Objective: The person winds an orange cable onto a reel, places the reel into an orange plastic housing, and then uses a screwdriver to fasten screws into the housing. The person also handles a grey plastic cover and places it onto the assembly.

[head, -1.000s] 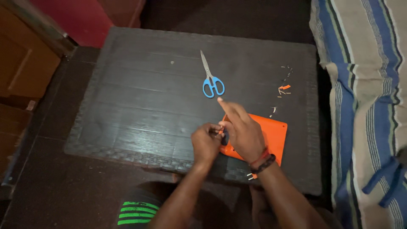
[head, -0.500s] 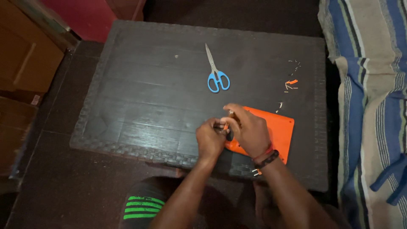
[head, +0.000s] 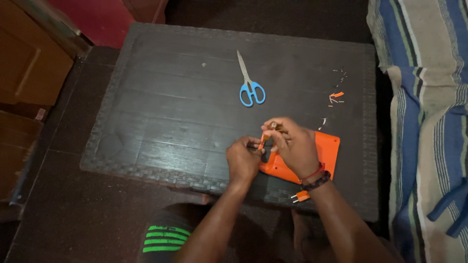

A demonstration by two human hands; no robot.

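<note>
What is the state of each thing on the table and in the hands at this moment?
Left hand: closed, pinching a small dark part.
Right hand: closed around a thin orange wire, raised over the orange device.
Orange device: lying flat, partly covered by the right hand.
Orange plug: at the table's near edge, prongs pointing left.
Scissors: shut, lying flat, untouched.
Wire scraps: loose, scattered.
Table: dark, bearing everything.

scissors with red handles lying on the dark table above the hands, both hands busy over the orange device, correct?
One thing is off: the scissors have blue handles, not red. The head view shows them lying on the dark table above the hands, with the left hand and right hand both busy over the orange device.
</note>
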